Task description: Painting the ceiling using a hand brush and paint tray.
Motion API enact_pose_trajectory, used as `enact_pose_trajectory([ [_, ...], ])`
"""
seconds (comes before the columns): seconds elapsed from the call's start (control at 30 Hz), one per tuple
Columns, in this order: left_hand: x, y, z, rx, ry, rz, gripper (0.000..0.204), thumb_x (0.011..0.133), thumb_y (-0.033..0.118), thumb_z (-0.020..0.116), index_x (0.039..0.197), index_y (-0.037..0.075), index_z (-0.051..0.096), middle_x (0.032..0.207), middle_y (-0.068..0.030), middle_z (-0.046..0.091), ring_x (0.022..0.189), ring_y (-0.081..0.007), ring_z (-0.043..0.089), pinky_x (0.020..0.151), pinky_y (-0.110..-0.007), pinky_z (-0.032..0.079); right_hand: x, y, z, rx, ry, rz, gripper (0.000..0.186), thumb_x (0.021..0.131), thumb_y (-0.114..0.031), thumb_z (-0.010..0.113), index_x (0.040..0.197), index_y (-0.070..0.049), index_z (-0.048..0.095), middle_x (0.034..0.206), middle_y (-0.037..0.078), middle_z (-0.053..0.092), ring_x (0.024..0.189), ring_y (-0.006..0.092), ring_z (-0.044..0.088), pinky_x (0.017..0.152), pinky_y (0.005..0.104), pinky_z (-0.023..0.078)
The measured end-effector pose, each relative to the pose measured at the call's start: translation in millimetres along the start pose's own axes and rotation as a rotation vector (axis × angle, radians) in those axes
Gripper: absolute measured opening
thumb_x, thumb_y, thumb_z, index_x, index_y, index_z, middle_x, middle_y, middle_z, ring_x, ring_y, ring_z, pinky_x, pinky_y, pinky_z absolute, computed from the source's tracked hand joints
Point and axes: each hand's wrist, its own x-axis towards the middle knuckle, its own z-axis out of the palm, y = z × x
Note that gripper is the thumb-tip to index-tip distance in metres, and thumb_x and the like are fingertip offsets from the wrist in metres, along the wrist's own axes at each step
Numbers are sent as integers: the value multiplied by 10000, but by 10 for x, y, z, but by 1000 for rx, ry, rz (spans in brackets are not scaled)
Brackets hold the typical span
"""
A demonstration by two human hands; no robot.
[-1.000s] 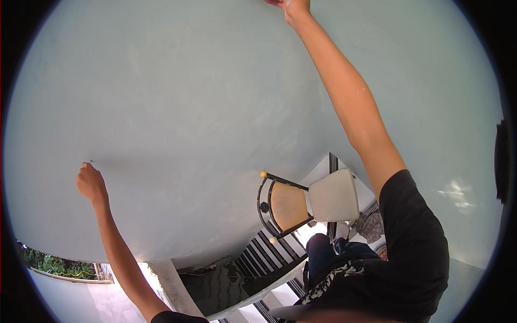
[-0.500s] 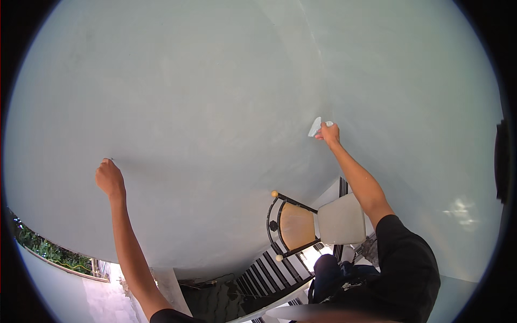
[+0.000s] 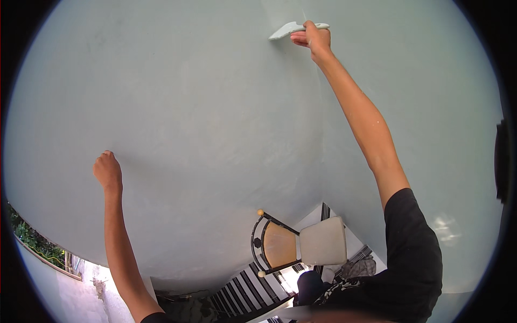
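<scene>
My right hand (image 3: pixel 315 42) is raised high near the corner of the pale grey-green wall (image 3: pixel 204 97). Its fingers grip the handle of a white paintbrush (image 3: pixel 286 30), whose broad end points left and lies at the wall. The handle's other end sticks out past the thumb. Lower down on the left, my left hand (image 3: pixel 107 168) is closed in a fist close to the same wall, its shadow falling beside it. The fist hides whatever it may hold.
Below stands a chair with a pale seat (image 3: pixel 323 240) and a tan, black-framed backrest (image 3: pixel 278 245). Black-and-white striped flooring (image 3: pixel 245 293) shows under it. Greenery (image 3: pixel 35 237) is visible through an opening at lower left. A second wall (image 3: pixel 420 107) rises on the right.
My right hand has gone up the wall and slightly left with the paintbrush, the arm stretching out. My left fist has barely shifted. The chair appears lower and further left.
</scene>
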Motion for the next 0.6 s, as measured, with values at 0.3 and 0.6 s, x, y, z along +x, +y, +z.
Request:
enact_pose_trajectory([
  [0.3,-7,-24,-47,14,-11,-7,196,760,-32,605,641,105,531,567,-43,581,552,-168,615,468,-269,470,976,-1009,738,389,141,-48,307,992,-161,391,1022,118,516,791,192,652,639,257,650,606,382,579],
  [0.6,-12,7,-58,22,-30,-26,200,751,-40,611,647,102,517,550,-33,561,533,-151,582,449,-258,446,865,-962,887,302,224,-9,366,1006,-220,442,1018,137,521,803,189,662,657,236,664,585,355,581],
])
